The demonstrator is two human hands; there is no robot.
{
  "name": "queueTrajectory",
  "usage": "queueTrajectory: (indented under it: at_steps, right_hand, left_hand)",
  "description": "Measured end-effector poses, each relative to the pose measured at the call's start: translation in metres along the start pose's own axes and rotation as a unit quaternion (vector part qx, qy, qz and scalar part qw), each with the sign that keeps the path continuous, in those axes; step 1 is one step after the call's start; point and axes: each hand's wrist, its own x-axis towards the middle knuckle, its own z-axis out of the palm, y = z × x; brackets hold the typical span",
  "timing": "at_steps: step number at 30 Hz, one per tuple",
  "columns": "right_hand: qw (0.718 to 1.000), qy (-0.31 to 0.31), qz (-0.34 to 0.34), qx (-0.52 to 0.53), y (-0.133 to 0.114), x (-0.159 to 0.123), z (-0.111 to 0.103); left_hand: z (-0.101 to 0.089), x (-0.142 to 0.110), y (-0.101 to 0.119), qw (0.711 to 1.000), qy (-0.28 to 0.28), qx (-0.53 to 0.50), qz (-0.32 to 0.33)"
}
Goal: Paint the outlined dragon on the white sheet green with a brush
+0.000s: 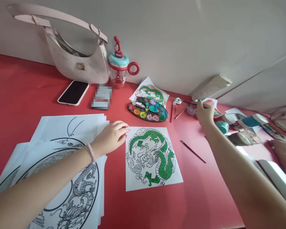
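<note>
My right hand grips a thin, dark-handled paintbrush at the back right. The brush's tip end is at a crumpled white tissue. With fingers extended, my left hand rests at the upper left edge of a dragon drawing, holding nothing. Green paint fills much of the dragon's body; the clouds, flames and head are uncoloured. Behind it lies an oval paint palette with several colours, partly covering a second drawing of a green dragon with orange touches.
Dragon line-art sheets are stacked at left. Behind them are a phone, a handbag and a straw cup. A loose brush lies right of the drawing. Paint jars and another person's hand are farther right.
</note>
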Motion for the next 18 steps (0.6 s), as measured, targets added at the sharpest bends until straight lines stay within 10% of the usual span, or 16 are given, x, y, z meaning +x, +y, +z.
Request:
queueTrajectory:
  at_steps: [18]
  right_hand:
    - [0.995, -0.093, 0.016, -0.023, -0.009, -0.004, -0.012]
  left_hand:
    - [0.001, 0.000, 0.000, 1.000, -0.004, 0.000, -0.011]
